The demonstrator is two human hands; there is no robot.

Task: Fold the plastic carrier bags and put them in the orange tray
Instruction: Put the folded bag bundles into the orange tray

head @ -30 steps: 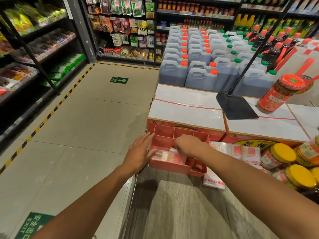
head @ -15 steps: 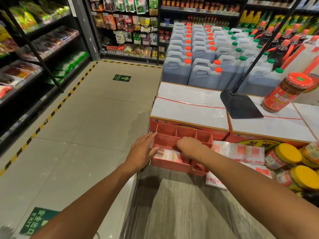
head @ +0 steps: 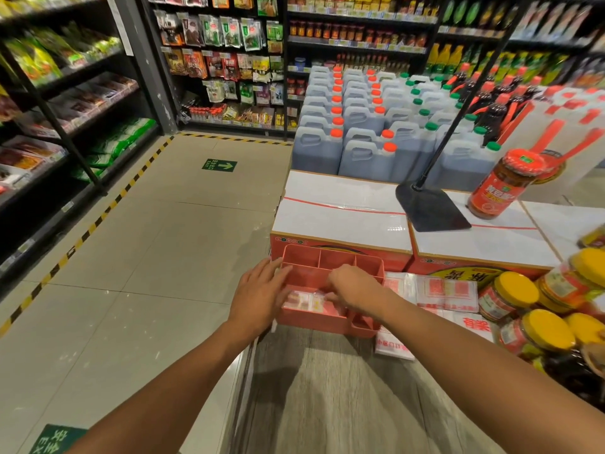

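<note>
The orange tray (head: 314, 321), split into compartments, sits at the far left end of the wooden counter. A folded carrier bag (head: 304, 301) with red print lies in its front compartment. My left hand (head: 258, 294) rests flat against the tray's left wall, fingers straight. Reaching into the front compartment from above, my right hand (head: 355, 288) has its fingers curled down onto the folded bag; whether they pinch it is hidden. More flat carrier bags (head: 445, 291) lie on the counter to the right of the tray.
Behind the tray stand red cartons with white tops (head: 343, 221), a black stand base (head: 429, 208) and a red-lidded jar (head: 504, 185). Yellow-lidded jars (head: 523, 306) crowd the counter's right side. The wooden counter (head: 343, 398) runs toward me. Store shelves and tiled floor lie to the left.
My right hand has pushed a little deeper into the tray's front compartment over the folded bag. My left hand stays against the tray's left wall.
</note>
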